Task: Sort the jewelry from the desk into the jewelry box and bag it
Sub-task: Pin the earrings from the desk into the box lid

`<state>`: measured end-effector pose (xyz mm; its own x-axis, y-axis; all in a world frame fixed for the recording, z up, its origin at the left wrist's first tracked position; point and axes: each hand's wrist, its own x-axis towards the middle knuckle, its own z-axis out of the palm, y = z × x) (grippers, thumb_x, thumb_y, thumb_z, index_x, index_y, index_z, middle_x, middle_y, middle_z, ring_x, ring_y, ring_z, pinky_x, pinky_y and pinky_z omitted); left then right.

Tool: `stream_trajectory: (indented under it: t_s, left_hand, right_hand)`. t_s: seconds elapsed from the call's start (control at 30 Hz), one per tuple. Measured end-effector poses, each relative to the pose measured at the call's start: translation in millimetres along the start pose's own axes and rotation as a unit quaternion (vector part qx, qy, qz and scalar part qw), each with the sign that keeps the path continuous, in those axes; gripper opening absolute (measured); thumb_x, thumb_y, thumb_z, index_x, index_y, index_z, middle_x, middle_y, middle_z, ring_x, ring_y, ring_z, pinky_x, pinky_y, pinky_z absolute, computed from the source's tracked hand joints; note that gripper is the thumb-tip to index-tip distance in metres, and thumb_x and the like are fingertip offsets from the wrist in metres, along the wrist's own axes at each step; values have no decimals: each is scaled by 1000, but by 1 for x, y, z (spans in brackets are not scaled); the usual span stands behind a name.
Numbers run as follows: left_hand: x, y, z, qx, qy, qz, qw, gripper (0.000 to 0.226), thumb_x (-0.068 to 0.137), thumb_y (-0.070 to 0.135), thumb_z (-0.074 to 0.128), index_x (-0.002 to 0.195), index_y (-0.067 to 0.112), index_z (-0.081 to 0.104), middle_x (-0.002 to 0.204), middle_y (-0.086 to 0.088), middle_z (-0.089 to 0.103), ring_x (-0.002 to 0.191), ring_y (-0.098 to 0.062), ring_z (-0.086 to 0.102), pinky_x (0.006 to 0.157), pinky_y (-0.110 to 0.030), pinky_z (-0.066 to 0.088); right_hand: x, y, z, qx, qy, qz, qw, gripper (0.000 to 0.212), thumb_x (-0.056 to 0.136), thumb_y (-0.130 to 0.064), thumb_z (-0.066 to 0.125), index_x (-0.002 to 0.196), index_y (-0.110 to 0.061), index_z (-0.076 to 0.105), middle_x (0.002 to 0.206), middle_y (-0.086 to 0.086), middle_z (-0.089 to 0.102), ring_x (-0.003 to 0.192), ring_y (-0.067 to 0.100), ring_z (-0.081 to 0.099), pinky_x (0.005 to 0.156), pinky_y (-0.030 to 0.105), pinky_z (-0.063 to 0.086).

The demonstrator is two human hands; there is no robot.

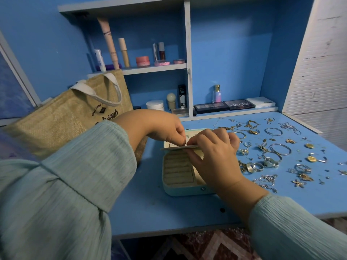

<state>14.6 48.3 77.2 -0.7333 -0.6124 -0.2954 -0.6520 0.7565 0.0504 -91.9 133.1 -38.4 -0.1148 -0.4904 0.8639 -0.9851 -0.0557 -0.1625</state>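
Blue desk (169, 209) bears scattered jewelry (272, 156) beneath blue shelves (155, 67).

Both sleeved arms reach forward; the left hand (165, 128) pinches with curled fingertips, touching the gripping right hand (212, 152).

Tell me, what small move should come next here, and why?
Probably press the stud under the left hand into the flap. The right hand holds that flap over the open box, and one stud already stands in it.
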Motion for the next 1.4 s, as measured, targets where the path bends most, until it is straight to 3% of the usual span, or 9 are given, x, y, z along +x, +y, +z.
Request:
stream_trajectory:
  t_s: [0.2, 0.3, 0.47, 0.63, 0.73, 0.9, 1.03, 1.27, 1.4]
  left_hand:
    - [-2, 2, 0, 24, 13, 1, 1000, 19, 87, 31, 54, 93, 22, 70, 120, -5, 60, 113, -25, 53, 96, -41, 43]
    - [-7, 4, 3, 12, 22, -4, 1000, 17, 91, 32, 51, 96, 23, 64, 116, 3, 59, 110, -17, 52, 98, -35, 43]
    - [-16, 2, 13, -26, 57, -37, 997, 22, 96, 36, 46, 111, 28, 59, 99, 13, 52, 92, -5, 48, 79, -20, 34]
    - [-30, -2, 22, -49, 64, -51, 995, 34, 97, 43, 40, 124, 30, 55, 126, 11, 54, 110, -8, 49, 95, -25, 39]
    - [-36, -3, 30, -68, 81, -47, 993, 41, 91, 49, 48, 128, 31, 53, 126, 12, 53, 113, -8, 48, 99, -28, 39]
    - [-39, -5, 48, -36, 149, -44, 987, 38, 91, 41, 54, 128, 33, 54, 126, 9, 51, 114, -11, 47, 97, -30, 40]
    - [-42, 4, 61, -17, 204, -41, 978, 46, 93, 41, 50, 138, 34, 41, 131, 9, 47, 119, -15, 42, 99, -32, 38]
    - [-36, 38, 77, -21, 291, 6, 956, 39, 96, 33, 44, 135, 35, 43, 135, 9, 43, 123, -16, 38, 97, -29, 33]
    - [-24, 55, 82, -36, 298, 29, 953, 42, 95, 17, 39, 133, 35, 47, 136, 9, 44, 123, -17, 38, 98, -29, 33]
  right_hand:
    - [0, -1, -3, -1, -22, 2, 1000, 25, 77, -40, 50, 75, -22, 67, 75, -5, 63, 79, 24, 54, 79, 36, 26]
    - [1, -1, -4, -1, -27, 6, 1000, 26, 77, -40, 49, 75, -22, 67, 76, -5, 63, 77, 26, 58, 79, 36, 25]
    - [3, -2, -6, 3, -34, 15, 999, 27, 77, -40, 47, 73, -22, 67, 74, -6, 62, 75, 25, 57, 79, 35, 24]
    - [8, 2, -12, -15, -63, -13, 998, 12, 71, -35, 66, 70, -23, 68, 70, -7, 64, 71, 25, 60, 79, 35, 23]
    - [13, 10, -18, -22, -105, -39, 993, 12, 69, -29, 78, 73, -24, 68, 72, -6, 64, 72, 26, 59, 78, 35, 21]
    - [23, 20, -43, -73, -231, -40, 969, 24, 93, -42, 46, 108, -32, 62, 113, -12, 57, 111, 17, 44, 93, 33, 15]
    - [25, 35, -60, -67, -288, -48, 954, 26, 95, -41, 43, 116, -35, 57, 123, -13, 50, 117, 14, 38, 98, 30, 20]
    - [15, 62, -88, -38, -334, 0, 942, 21, 92, -36, 53, 110, -30, 61, 115, -9, 54, 111, 13, 43, 91, 29, 36]
    - [11, 75, -110, -18, -341, 39, 939, 12, 91, -30, 55, 97, -27, 65, 102, -10, 56, 90, 6, 48, 78, 25, 43]
